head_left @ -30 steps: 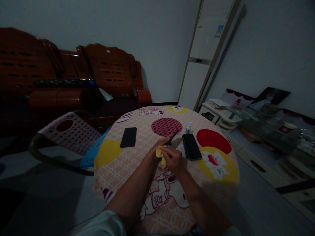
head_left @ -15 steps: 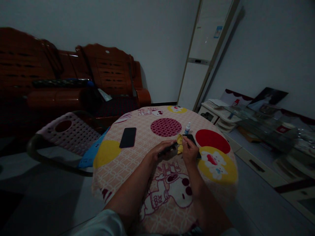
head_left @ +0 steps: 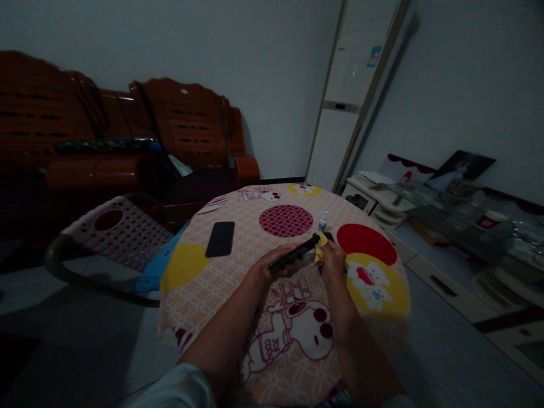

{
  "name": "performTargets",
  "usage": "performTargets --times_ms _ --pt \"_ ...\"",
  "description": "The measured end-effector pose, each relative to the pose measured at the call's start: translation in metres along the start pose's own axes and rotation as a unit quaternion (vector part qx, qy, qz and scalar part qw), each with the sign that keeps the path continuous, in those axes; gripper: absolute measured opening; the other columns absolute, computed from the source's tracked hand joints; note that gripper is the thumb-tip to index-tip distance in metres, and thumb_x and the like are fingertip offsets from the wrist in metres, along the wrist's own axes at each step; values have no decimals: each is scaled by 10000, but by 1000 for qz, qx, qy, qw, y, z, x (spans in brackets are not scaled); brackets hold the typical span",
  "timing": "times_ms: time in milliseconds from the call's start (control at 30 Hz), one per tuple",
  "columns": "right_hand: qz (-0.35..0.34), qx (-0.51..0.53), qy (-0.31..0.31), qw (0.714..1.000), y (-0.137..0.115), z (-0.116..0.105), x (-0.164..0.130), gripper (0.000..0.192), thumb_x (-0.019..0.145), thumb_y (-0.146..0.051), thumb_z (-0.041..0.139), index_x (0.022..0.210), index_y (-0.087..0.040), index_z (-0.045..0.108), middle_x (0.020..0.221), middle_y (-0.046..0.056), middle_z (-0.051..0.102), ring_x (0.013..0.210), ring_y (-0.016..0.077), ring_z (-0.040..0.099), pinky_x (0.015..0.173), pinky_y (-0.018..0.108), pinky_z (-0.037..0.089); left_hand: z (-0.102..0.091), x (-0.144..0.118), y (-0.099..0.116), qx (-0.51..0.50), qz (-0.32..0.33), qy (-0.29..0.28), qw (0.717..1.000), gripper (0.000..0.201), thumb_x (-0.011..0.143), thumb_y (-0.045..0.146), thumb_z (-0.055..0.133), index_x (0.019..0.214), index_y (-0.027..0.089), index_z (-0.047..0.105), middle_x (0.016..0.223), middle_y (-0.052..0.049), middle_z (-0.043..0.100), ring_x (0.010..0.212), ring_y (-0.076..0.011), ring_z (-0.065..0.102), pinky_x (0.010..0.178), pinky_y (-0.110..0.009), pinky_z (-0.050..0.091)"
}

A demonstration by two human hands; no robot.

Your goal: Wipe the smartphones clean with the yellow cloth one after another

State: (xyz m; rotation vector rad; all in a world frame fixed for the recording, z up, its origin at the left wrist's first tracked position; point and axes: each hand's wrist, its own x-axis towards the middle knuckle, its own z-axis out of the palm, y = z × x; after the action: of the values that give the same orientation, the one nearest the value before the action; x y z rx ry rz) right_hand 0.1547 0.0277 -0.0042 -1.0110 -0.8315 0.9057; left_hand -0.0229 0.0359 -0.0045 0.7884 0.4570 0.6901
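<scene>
My left hand (head_left: 276, 259) is closed round a black phone (head_left: 295, 254), tilted with its thin edge towards me above the table. A yellow cloth (head_left: 319, 249) is pinched in my right hand (head_left: 334, 260) and wraps the phone's far right end. Under and behind my right hand lies a dark flat object (head_left: 328, 236), mostly hidden. Just beyond the cloth a small white bottle with a blue label (head_left: 323, 221) stands upright. Farther left, another dark phone with a reddish edge (head_left: 220, 238) lies flat on the tablecloth.
A patterned cloth covers the round table (head_left: 238, 283). To the left stands a woven chair (head_left: 114, 232) with a blue item on its seat, and a wooden sofa (head_left: 182, 130) is behind it. A low cabinet with a glass shelf (head_left: 450, 212) runs along the right.
The cloth has shifted right and now folds over the phone's end. The phone has tilted and shows more of its length. My right hand has moved slightly right.
</scene>
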Motion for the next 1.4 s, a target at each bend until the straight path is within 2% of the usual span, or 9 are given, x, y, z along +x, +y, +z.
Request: performTargets --times_ms 133,367,500,633,867,1033,1167,1267,1400 --pt "19 16 -16 1000 -4 0 -3 289 649 -277 636 872 -110 712 628 0 645 458 86 509 415 189 393 -2 -1 1 -2 12 -8 1000 421 792 342 628 1166 166 549 839 -70 612 465 -66 479 372 -150 291" --pt "-1 71 -32 997 -21 6 -8 346 674 -328 677 959 -133 701 756 32 682 515 94 548 465 212 443 -4 1 0 19 -10 2 1000 420 809 356 621 1174 159 557 805 -59 618 433 -53 465 384 -158 303" --pt "2 39 -28 999 -15 4 -6 333 671 -340 674 925 -128 707 698 18 671 510 101 549 462 214 438 -3 0 -1 -2 -14 2 1000 397 797 366 630 1124 150 564 847 -78 618 462 -57 466 375 -145 259" --pt "15 14 -23 1000 -4 0 -1 279 658 -326 665 845 -125 712 629 -8 639 472 91 519 430 198 408 -1 -2 -1 -61 -15 -32 997 429 813 466 579 1067 121 570 855 -106 612 470 -66 441 357 -152 219" --pt "24 13 2 1000 -1 -1 1 230 626 -277 650 788 -128 717 619 -7 648 484 100 542 438 198 418 1 -1 -4 -94 -25 -51 994 547 810 540 540 1100 77 571 846 -153 651 495 -100 488 358 -170 255" --pt "42 -8 9 999 -2 -2 1 288 630 -295 646 850 -127 725 589 -20 643 430 91 517 407 199 409 5 -2 -9 -64 5 -58 996 490 783 264 598 1231 89 506 861 -141 690 580 -155 611 477 -208 419" --pt "43 -8 26 999 0 -4 4 319 621 -313 694 872 -119 730 667 11 686 502 105 570 462 209 447 8 -3 -6 -132 -9 -80 988 519 811 315 528 1247 36 484 1011 -198 675 843 -269 668 712 -364 520" --pt "30 12 34 999 2 -5 6 314 623 -326 717 864 -126 733 711 31 702 545 114 598 480 208 457 8 -3 -3 -161 -34 -54 985 521 845 362 496 1228 9 499 1060 -225 659 921 -294 662 816 -412 504" --pt "5 58 37 998 2 -3 5 295 622 -322 736 863 -152 731 786 33 716 628 119 634 574 220 497 8 -3 -1 -149 -36 28 988 479 901 387 449 1182 11 542 978 -215 687 834 -264 687 739 -353 531"
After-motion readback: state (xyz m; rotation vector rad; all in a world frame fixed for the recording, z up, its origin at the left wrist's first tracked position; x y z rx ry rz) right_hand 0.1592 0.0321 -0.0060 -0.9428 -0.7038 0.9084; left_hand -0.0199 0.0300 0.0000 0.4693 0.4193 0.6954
